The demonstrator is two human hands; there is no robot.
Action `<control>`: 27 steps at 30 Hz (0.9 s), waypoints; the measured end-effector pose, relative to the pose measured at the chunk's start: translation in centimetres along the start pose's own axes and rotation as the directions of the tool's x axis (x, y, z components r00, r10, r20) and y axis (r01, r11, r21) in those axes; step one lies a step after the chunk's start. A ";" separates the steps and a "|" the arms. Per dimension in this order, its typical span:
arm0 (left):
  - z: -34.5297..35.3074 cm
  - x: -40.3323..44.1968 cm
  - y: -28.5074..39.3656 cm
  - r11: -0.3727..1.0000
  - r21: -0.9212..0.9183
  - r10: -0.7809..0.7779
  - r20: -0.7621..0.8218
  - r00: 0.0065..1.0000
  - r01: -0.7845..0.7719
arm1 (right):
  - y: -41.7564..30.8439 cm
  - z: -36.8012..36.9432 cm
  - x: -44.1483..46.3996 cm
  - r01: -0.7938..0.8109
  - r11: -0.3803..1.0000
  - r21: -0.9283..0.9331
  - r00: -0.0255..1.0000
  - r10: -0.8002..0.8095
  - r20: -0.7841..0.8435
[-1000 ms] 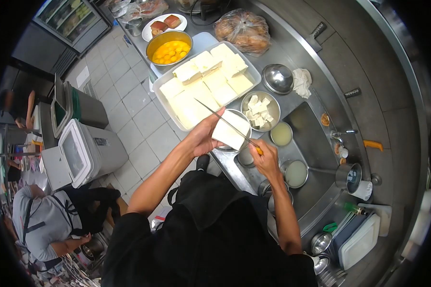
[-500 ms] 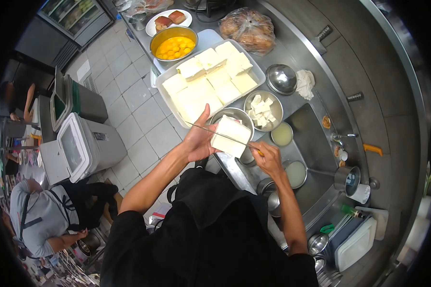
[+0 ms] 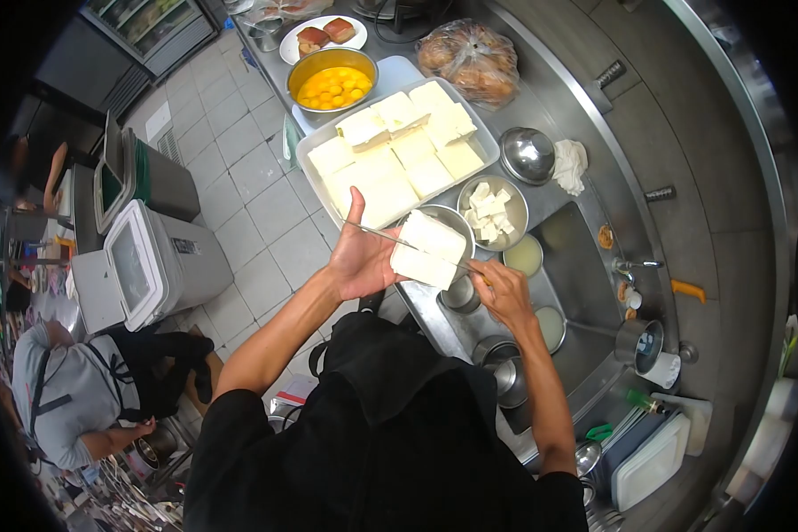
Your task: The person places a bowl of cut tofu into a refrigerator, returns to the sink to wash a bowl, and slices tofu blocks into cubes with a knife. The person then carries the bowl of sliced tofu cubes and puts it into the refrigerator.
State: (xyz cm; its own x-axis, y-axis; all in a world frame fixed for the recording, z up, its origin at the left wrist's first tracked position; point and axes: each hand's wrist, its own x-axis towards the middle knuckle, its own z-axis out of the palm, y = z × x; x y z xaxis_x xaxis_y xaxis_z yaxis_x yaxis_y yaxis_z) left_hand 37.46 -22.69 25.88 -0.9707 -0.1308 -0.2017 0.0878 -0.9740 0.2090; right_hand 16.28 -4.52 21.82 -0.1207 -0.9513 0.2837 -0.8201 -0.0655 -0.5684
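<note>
A white tofu block [image 3: 428, 251] rests on my left hand [image 3: 363, 259], whose thumb is spread and whose fingers are hidden beneath it. Closed round the handle of a long knife [image 3: 377, 232] is my right hand [image 3: 503, 293]; the blade lies across the block. Under the block is a metal bowl [image 3: 457, 222]. Just beyond stands a plastic tub [image 3: 310, 168] of large tofu blocks [image 3: 386, 182]. Right of it, another metal bowl [image 3: 525, 206] holds small white cubes [image 3: 488, 213].
A bowl of egg yolks [image 3: 335, 87], a plate of meat [image 3: 361, 35] and a bagged bundle [image 3: 470, 62] stand at the back. To the right are a metal sink [image 3: 585, 275] and a domed lid [image 3: 528, 153]. A person [image 3: 71, 390] is at lower left, near grey bins [image 3: 173, 266].
The knife now lies across the middle of the block, and a cut line shows there. My left thumb has spread away from the block. The view has shifted slightly.
</note>
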 end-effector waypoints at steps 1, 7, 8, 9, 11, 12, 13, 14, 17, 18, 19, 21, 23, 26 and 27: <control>0.0 0.0 0.1 1.000 -0.018 0.010 0.013 1.000 -0.010 | 0.0 -0.1 0.1 0.002 1.000 -0.023 1.000 -0.002 -0.001; 0.1 0.0 0.3 0.996 -0.075 0.043 0.035 0.998 -0.040 | 0.3 -0.7 0.5 0.039 0.993 -0.112 0.999 -0.039 0.002; 0.1 -0.1 0.3 0.996 -0.077 0.049 0.041 0.998 -0.045 | 0.4 -0.8 0.4 0.053 0.987 -0.154 0.999 -0.051 0.015; 0.0 -0.1 0.2 0.996 -0.078 0.050 0.041 0.998 -0.046 | 0.2 -1.0 0.6 0.054 0.987 -0.154 0.999 -0.052 0.016; -0.3 0.0 0.2 0.993 -0.101 0.066 0.057 0.996 -0.060 | -0.3 -1.8 1.0 0.064 0.975 -0.214 0.998 -0.058 0.033; -0.4 -0.1 0.2 0.993 -0.100 0.066 0.057 0.996 -0.060 | -0.4 -2.1 1.1 0.064 0.975 -0.214 0.998 -0.058 0.033; -0.7 -0.2 0.2 0.991 -0.118 0.066 0.077 0.995 -0.056 | -0.6 -2.5 1.3 0.059 0.975 -0.213 0.998 -0.050 0.048; -0.9 -0.2 0.2 0.989 -0.136 0.065 0.096 0.993 -0.052 | -0.7 -2.7 1.4 0.054 0.976 -0.213 0.997 -0.041 0.064; -1.3 -0.3 0.2 0.983 -0.181 0.047 0.107 0.993 -0.027 | -0.9 -3.3 1.8 0.061 0.971 -0.233 0.996 -0.044 0.080; -1.4 -0.2 0.2 0.983 -0.181 0.048 0.109 0.993 -0.028 | -1.0 -3.4 1.9 0.063 0.970 -0.234 0.996 -0.045 0.080; -1.5 -0.2 0.2 0.980 -0.195 0.053 0.123 0.991 -0.029 | -1.1 -3.6 2.1 0.059 0.971 -0.234 0.995 -0.039 0.088; -1.6 -0.2 0.1 0.977 -0.211 0.060 0.137 0.989 -0.030 | -1.3 -3.9 2.3 0.056 0.971 -0.234 0.995 -0.033 0.098; -1.7 -0.3 0.0 0.971 -0.238 0.057 0.127 0.990 -0.026 | -1.6 -4.2 2.6 0.066 0.964 -0.256 0.993 -0.038 0.115; -2.0 -0.4 0.0 0.954 -0.300 0.044 0.122 0.992 -0.006 | -2.0 -4.9 3.1 0.072 0.965 -0.254 0.985 -0.028 0.173; -2.3 -0.3 0.0 0.954 -0.300 0.045 0.123 0.991 -0.006 | -2.1 -5.3 3.4 0.073 0.964 -0.255 0.984 -0.028 0.173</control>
State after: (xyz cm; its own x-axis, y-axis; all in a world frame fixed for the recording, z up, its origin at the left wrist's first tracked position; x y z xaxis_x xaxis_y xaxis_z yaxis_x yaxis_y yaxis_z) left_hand 38.27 -23.04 23.77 -0.9858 -0.1510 -0.0733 0.1571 -0.9838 -0.0867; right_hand 14.63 -6.00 28.07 0.0014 -0.9869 0.1614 -0.9421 -0.0554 -0.3307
